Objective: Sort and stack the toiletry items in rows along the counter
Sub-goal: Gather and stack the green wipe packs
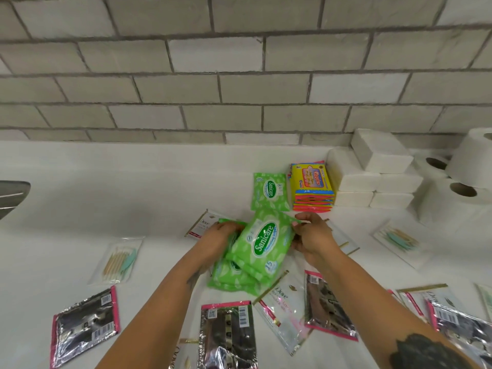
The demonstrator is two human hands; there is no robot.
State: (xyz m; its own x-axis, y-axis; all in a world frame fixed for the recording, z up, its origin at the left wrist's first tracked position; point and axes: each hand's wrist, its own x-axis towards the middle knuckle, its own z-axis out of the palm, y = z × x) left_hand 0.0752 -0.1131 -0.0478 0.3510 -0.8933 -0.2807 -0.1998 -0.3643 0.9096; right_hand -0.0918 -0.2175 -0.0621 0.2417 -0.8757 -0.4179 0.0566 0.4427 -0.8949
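Note:
Both hands hold a bundle of green Sanicare wipe packs (262,243) above the middle of the white counter (106,182). My left hand (221,234) grips the bundle's left side and my right hand (311,235) pinches its right edge. Another green Sanicare pack (270,191) lies flat behind them. Right of that pack stands a stack of yellow wipe packs (312,187). Dove sachets (282,307) and silver sachets with pink edges (85,326) lie scattered at the front.
Folded white tissue packs (378,179) and toilet rolls (458,193) are stacked at the back right against the tiled wall. Clear packets of wooden sticks lie at the left (118,259) and right (399,239). A metal object (12,198) juts in at the left edge.

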